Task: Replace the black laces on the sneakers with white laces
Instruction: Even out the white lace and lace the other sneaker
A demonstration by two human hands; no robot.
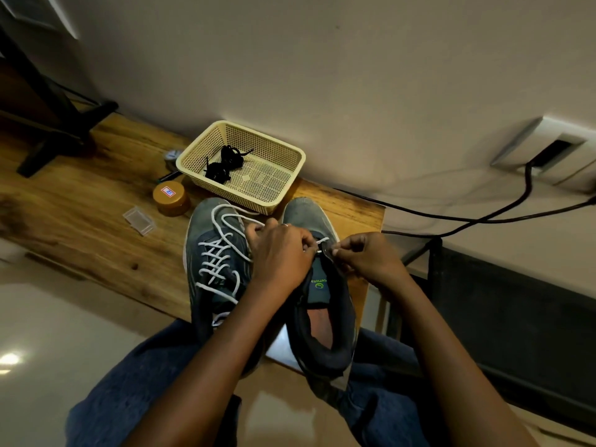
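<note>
Both hands [280, 253] [364, 256] pinch white lace [322, 241]; eyelets hidden on right sneaker [322, 304].

Two sneakers are set side by side at the near edge of the tabletop [80, 221], toes pointed towards the wall. The left sneaker [206, 240] is threaded with a lace [219, 253], whose loose ends are laid over its toe. The right sneaker [322, 301] is placed just beside it, to the right. Over its front, between the left hand [277, 253] and the right hand [367, 256], a second lace end [322, 241] is held. Behind the sneakers, against the wall, a basket [283, 175] is placed; laces [224, 164] are piled in it. Left of the basket a jar [171, 198] is found, with a small box [140, 221] nearer and further left.
</note>
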